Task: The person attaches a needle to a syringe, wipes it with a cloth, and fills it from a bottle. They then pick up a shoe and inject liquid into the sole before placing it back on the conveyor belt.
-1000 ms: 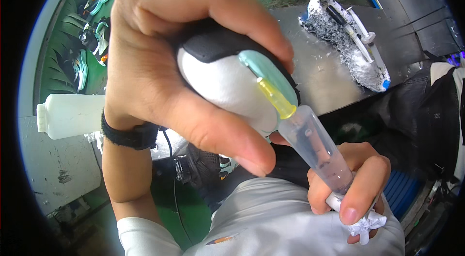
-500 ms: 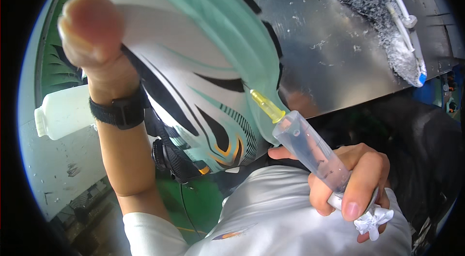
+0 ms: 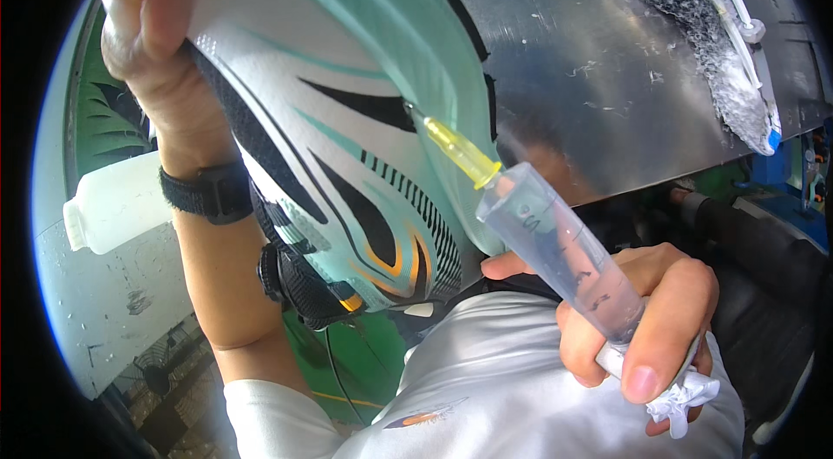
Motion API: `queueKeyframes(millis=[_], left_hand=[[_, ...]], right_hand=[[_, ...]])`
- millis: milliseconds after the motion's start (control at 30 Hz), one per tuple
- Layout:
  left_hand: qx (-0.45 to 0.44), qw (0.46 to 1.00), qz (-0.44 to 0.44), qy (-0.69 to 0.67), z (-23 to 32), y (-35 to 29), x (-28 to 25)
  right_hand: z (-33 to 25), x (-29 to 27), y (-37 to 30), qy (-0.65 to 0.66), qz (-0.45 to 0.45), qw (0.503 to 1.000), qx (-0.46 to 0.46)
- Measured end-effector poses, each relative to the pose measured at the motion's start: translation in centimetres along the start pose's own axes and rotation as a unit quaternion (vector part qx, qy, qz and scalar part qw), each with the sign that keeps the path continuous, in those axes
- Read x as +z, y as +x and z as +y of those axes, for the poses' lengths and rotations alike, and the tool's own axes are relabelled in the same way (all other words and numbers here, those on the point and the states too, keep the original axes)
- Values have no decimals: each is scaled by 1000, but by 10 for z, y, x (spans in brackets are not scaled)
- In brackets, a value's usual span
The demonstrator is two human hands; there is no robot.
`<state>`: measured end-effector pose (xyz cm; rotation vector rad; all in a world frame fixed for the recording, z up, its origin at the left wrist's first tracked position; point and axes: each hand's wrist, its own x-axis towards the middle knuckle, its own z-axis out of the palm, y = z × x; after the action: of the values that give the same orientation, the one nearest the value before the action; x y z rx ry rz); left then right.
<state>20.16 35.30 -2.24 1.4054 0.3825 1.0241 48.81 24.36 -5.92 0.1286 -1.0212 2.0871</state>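
A left hand (image 3: pixel 147 16) holds up a mint, white and black sports shoe (image 3: pixel 347 129). The right hand (image 3: pixel 646 320) grips a clear syringe (image 3: pixel 560 255) (yellow needle hub), its tip touching the shoe's side above a metal table (image 3: pixel 590 68).

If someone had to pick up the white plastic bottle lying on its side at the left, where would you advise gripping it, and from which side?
I would grip the white plastic bottle across its broad body, coming down from above. It lies on its side on the grey work surface with its narrow neck pointing left, so the fingers could probably close on its two long sides. The left hand's wrist hides its right end.
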Motion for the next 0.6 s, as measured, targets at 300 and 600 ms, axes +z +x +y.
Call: queueKeyframes(millis=[300,600], left_hand=[[-2,999,48,23,-5,0,1],[-26,932,358,47,-18,10,45]], right_hand=[[-3,1,-13,-15,27,1000,-2],[6,2,-54,91,87,988,92]])
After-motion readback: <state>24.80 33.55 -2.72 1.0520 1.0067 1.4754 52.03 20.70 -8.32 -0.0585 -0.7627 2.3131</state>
